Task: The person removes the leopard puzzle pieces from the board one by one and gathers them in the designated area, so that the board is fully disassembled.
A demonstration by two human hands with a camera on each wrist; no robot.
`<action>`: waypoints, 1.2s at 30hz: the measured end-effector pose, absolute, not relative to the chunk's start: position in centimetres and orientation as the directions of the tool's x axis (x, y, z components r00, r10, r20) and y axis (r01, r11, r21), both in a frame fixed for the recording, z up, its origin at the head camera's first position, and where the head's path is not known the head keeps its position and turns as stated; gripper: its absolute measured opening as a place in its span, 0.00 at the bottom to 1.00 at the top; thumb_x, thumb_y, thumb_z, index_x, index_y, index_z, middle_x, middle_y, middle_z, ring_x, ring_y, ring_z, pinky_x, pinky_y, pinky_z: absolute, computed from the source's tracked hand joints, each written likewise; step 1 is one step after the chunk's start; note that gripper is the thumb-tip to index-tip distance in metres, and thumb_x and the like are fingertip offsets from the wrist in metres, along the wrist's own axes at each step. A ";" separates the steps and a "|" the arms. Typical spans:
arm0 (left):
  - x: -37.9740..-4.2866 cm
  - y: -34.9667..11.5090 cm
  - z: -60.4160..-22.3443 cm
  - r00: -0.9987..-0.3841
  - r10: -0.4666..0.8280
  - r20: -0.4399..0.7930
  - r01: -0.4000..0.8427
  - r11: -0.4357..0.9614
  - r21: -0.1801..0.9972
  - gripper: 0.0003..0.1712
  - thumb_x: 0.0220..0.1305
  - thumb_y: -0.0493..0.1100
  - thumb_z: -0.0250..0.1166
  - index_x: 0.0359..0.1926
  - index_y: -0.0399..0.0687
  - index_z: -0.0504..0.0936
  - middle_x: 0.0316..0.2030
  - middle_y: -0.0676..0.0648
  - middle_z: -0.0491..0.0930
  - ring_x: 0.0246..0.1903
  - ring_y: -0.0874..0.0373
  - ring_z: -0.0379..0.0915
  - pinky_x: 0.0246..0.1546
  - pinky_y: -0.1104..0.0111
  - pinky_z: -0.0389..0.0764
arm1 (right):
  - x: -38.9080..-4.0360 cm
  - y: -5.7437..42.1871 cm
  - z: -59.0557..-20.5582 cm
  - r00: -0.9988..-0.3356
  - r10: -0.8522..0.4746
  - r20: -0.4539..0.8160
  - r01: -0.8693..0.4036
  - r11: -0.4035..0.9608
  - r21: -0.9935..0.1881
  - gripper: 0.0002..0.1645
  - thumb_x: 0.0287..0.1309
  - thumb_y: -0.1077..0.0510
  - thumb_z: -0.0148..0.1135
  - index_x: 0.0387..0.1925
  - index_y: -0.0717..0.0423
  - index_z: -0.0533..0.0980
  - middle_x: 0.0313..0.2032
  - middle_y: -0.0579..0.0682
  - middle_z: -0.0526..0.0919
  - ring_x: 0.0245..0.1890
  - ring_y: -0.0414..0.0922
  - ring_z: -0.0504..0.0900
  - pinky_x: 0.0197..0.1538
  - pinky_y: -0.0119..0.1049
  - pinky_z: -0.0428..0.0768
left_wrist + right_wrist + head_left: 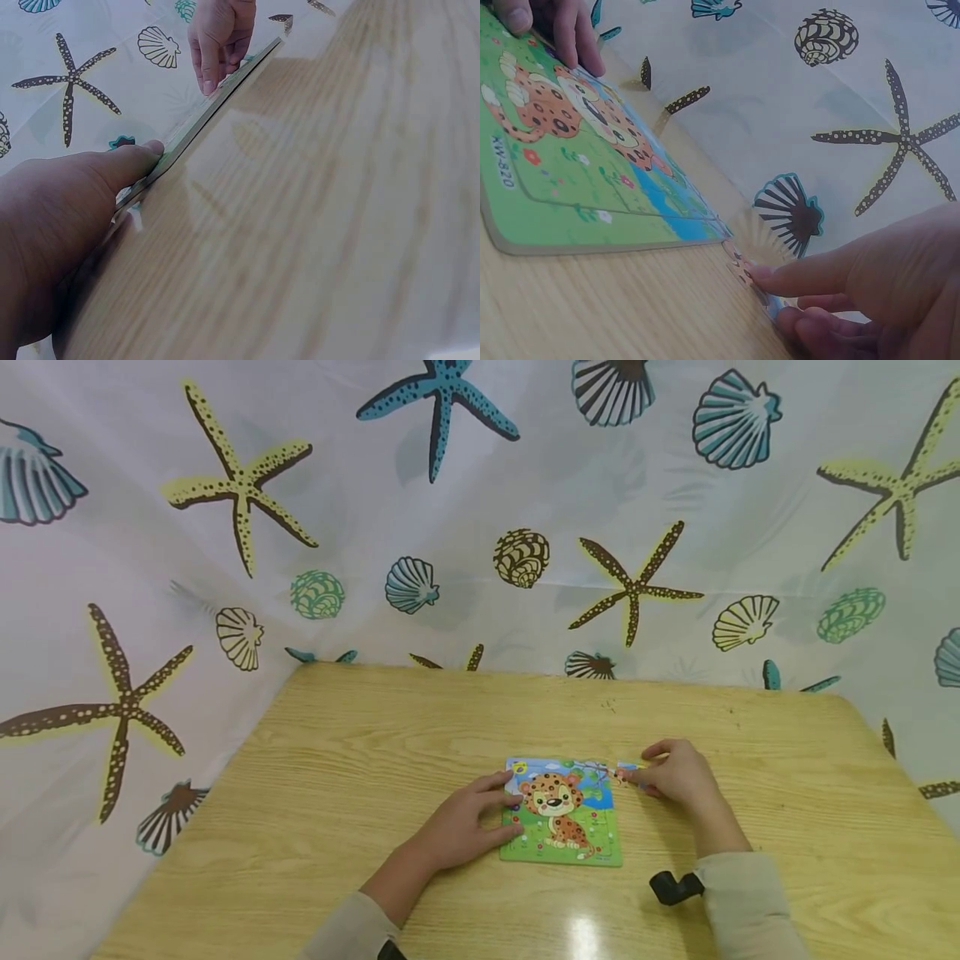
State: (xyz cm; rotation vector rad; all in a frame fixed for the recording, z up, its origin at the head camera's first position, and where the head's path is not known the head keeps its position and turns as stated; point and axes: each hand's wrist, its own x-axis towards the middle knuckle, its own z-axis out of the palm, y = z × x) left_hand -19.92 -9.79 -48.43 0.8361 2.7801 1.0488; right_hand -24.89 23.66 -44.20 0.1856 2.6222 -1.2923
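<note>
A jigsaw puzzle board [611,852] with a spotted leopard cub picture lies flat on the table. My left hand [468,827] rests on its left side, fingers spread over the picture; in the left wrist view, the thumb [142,159] presses the board's edge. Just off the board's upper right corner, my right hand [681,774] pinches loose puzzle pieces [739,262] with orange spots and some blue between thumb and fingers. Those fingers partly hide the pieces, so how many there are cannot be made out.
The wooden table [360,743] extends around the board on all sides. Behind it and at both sides hangs a white curtain [465,510] printed with starfish and shells. A black strap piece [675,887] sticks out at the right cuff.
</note>
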 end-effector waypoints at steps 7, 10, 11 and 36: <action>-19.9 -9.9 -48.5 -0.850 0.512 0.125 0.462 0.611 0.643 0.28 0.66 0.60 0.65 0.62 0.55 0.81 0.74 0.49 0.63 0.73 0.44 0.59 0.70 0.46 0.66 | -25.1 24.0 -44.6 -0.967 -0.022 -0.256 0.210 0.504 -0.838 0.33 0.58 0.57 0.72 0.60 0.69 0.72 0.43 0.60 0.83 0.26 0.39 0.84 0.31 0.32 0.84; -19.9 -9.9 -48.4 -0.851 0.511 0.123 0.460 0.610 0.645 0.28 0.66 0.60 0.65 0.62 0.54 0.81 0.74 0.49 0.63 0.73 0.44 0.59 0.70 0.46 0.66 | -25.2 24.1 -44.7 -0.963 -0.052 -0.263 0.215 0.436 -0.874 0.36 0.60 0.55 0.71 0.64 0.67 0.69 0.44 0.58 0.82 0.27 0.40 0.84 0.33 0.32 0.85; -19.8 -9.9 -48.4 -0.851 0.510 0.124 0.460 0.610 0.645 0.28 0.66 0.59 0.66 0.62 0.54 0.81 0.74 0.49 0.63 0.73 0.43 0.60 0.70 0.46 0.66 | -25.3 24.1 -44.6 -0.964 -0.066 -0.259 0.208 0.423 -0.882 0.36 0.61 0.54 0.71 0.65 0.66 0.69 0.43 0.57 0.82 0.28 0.41 0.84 0.33 0.32 0.85; -19.8 -10.0 -48.3 -0.849 0.511 0.138 0.476 0.625 0.618 0.28 0.66 0.59 0.66 0.63 0.54 0.80 0.74 0.48 0.63 0.73 0.44 0.60 0.71 0.48 0.66 | -24.6 17.4 -43.4 -0.919 -0.379 -0.108 -0.120 0.530 -0.839 0.18 0.67 0.57 0.63 0.53 0.65 0.81 0.34 0.60 0.82 0.24 0.45 0.80 0.29 0.38 0.80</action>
